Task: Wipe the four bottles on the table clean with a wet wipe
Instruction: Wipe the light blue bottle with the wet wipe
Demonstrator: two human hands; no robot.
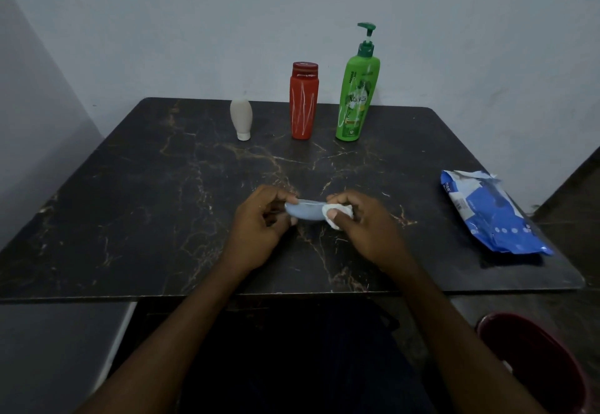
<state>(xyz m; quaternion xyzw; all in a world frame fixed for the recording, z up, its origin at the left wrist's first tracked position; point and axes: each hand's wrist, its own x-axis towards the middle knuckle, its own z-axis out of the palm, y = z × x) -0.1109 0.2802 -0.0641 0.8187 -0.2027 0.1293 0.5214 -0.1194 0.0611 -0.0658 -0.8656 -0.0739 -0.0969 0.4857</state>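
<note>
A small pale blue bottle [305, 211] lies sideways just above the middle of the dark marble-patterned table [162, 186]. My left hand [259, 228] grips its left end. My right hand [360, 225] presses a bunched white wet wipe [334, 215] against its right end. At the back of the table stand three more bottles in a row: a beige tube [241, 118] resting on its white cap, a red bottle [304, 101] with a ribbed cap, and a tall green pump bottle [357, 95].
A blue and white pack of wet wipes [490, 215] lies near the table's right edge. A dark red round seat or bin [532, 365] sits below the table at the lower right. A pale wall runs behind and to the left.
</note>
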